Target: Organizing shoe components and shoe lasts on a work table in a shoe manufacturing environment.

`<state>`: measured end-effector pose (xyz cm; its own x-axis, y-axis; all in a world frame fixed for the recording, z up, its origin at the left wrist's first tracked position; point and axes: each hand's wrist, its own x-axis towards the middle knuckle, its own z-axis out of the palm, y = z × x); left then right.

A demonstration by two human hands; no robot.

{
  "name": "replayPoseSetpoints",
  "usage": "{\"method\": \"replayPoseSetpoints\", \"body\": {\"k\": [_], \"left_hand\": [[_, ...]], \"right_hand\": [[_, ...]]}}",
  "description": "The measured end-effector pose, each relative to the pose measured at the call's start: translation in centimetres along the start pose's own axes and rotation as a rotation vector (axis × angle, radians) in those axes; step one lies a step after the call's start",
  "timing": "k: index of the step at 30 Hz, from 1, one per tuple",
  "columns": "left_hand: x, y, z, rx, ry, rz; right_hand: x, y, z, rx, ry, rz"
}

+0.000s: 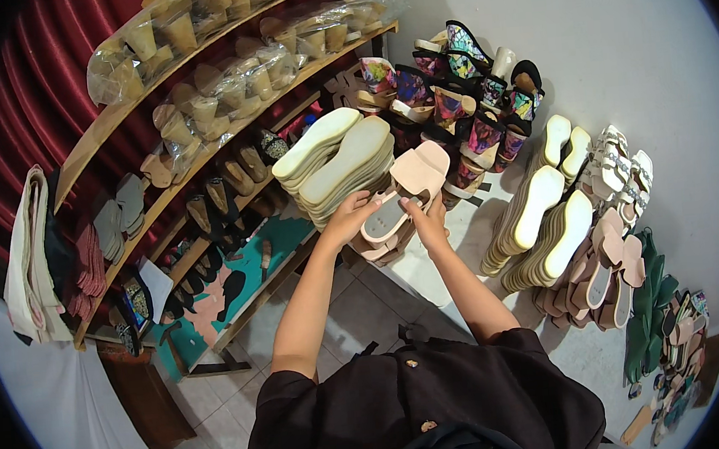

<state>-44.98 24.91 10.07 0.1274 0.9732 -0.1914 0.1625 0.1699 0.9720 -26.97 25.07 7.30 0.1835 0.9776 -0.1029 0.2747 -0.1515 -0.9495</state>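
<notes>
Sandal (pixel 392 213) was held level over the table (pixel 431 278) edge, left hand (pixel 349 217) and right hand (pixel 429 223) fingers clamped on its sides, steadying it for inspection, seemingly.

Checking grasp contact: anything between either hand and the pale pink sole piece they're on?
Nothing visible. The left hand and right hand both rest directly on the pink sole piece, one on each side. It sits on a pile of similar pink pieces, with the cream sole stack just behind, clear of both hands.
</notes>
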Motion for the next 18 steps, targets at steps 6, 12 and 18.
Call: {"method": "replayPoseSetpoints", "body": {"k": [6,12,18], "left_hand": [[-2.4,-0.7,0.3,-0.08,0.105,0.16],[-5.9,-2.2,0.6,-0.064,0.252,0.305],[-6.1,-4.3,2.5,0.375,0.222,0.453]], "right_hand": [[0.1,1.3,0.2,0.08,0.016,-0.008],[0.0,1.8,0.4,0.119,0.015,-0.049],[1.7,2.1,1.9,0.505,-0.076,-0.207]]}}
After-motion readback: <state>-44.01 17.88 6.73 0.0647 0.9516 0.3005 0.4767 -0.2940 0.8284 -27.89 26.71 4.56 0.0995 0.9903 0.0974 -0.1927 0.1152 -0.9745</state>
